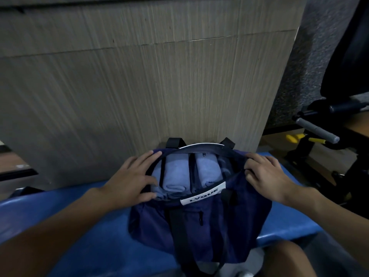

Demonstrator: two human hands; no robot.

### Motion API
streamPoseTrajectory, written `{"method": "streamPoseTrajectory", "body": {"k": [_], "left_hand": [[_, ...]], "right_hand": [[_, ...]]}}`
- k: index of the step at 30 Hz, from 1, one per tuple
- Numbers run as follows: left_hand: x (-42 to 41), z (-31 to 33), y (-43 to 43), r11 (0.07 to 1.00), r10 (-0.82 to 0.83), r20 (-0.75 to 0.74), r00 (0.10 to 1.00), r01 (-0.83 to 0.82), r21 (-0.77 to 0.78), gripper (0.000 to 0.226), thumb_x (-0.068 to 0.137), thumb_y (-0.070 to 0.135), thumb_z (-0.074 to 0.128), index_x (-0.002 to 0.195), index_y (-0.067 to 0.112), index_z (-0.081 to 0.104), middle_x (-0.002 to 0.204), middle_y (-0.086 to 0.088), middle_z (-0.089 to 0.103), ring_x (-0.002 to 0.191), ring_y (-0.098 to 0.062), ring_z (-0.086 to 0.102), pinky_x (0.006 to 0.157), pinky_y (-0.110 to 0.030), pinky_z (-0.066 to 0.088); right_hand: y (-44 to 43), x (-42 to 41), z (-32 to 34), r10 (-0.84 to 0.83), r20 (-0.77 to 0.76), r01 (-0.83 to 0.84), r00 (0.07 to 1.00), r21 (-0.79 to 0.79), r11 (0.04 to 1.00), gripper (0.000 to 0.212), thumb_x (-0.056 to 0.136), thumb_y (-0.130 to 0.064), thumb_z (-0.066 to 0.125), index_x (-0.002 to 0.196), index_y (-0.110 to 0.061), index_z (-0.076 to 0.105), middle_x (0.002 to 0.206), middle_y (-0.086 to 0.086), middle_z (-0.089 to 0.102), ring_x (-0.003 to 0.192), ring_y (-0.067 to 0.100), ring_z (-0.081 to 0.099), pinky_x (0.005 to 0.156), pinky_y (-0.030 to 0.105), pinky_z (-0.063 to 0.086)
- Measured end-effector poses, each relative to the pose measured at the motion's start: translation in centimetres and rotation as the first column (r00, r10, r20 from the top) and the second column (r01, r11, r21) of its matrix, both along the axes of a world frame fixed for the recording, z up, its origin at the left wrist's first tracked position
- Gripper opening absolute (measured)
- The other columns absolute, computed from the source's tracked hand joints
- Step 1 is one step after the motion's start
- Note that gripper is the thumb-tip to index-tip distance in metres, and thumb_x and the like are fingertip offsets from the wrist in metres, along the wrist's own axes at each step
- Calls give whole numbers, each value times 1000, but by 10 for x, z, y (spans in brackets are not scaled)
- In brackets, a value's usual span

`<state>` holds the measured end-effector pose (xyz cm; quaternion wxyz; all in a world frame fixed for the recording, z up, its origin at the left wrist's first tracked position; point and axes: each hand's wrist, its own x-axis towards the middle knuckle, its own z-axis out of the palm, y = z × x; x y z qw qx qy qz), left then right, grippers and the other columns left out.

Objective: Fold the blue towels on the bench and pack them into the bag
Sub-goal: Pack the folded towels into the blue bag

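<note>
Folded light-blue cloth towels (175, 176) between the hands, inside navy fabric bag (229, 226). Left hand (133, 176) spread flat on rim; right hand (265, 176) gripping opposite rim.

bag (229, 226) mouth: towels (175, 174) fill most, little room for me | behind: wall panel (139, 86) blocks | bench (103, 254) either side of bag: free for me

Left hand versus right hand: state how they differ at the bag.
The left hand lies flat, fingers spread; the right hand curls its fingers round the rim. The left hand is at the bag's left end, the right hand at its right end. Both touch its opening.
</note>
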<state>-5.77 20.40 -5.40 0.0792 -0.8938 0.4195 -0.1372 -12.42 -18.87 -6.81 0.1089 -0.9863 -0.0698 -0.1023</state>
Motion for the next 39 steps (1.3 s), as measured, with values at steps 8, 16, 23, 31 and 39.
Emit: {"method": "streamPoseTrajectory", "body": {"k": [8, 16, 23, 31, 39], "left_hand": [[5, -3, 6, 997, -4, -44, 999, 0, -76, 42, 86, 62, 39, 72, 34, 68, 156, -5, 33, 145, -20, 23, 107, -40, 29], [23, 20, -7, 714, 84, -379, 922, -321, -622, 23, 99, 29, 54, 85, 17, 68, 92, 2, 70, 89, -13, 63, 82, -32, 49], [30, 19, -25, 630, 302, -394, 868, -492, -601, 23, 95, 19, 61, 73, 12, 57, 70, -5, 61, 65, -15, 56, 54, -26, 40], [28, 16, -44, 753, 466, -167, 869, -488, -441, 18, 91, 10, 57, 81, 18, 45, 82, 0, 54, 78, -23, 51, 72, -40, 38], [-20, 48, -159, 915, 82, 23, 996, -66, -397, 42, 68, 14, 48, 108, 20, 59, 112, 2, 59, 108, -26, 52, 87, -43, 37]], "right_hand": [[-3, 5, -2, -5, 9, 4, 1000, 112, 994, 13, 97, -19, 42, 90, -26, 50, 112, -9, 49, 117, 10, 44, 106, 36, 18], [-8, 12, 8, -69, 154, 27, 986, 258, 966, 14, 101, -18, 39, 96, -21, 52, 86, -6, 60, 87, 14, 55, 98, 36, 29], [-21, 12, -2, -111, 16, 96, 994, 390, 916, 15, 97, -27, 51, 111, -22, 56, 113, 1, 53, 104, 20, 52, 89, 33, 39], [-33, 7, -13, -304, -146, 334, 942, 523, 784, 28, 88, -9, 64, 116, -8, 62, 112, 12, 65, 102, 24, 61, 81, 31, 48], [-33, -1, 5, -331, -85, 339, 940, 106, 935, 15, 88, -23, 62, 78, -12, 58, 86, 4, 59, 81, 24, 54, 66, 35, 46]]}}
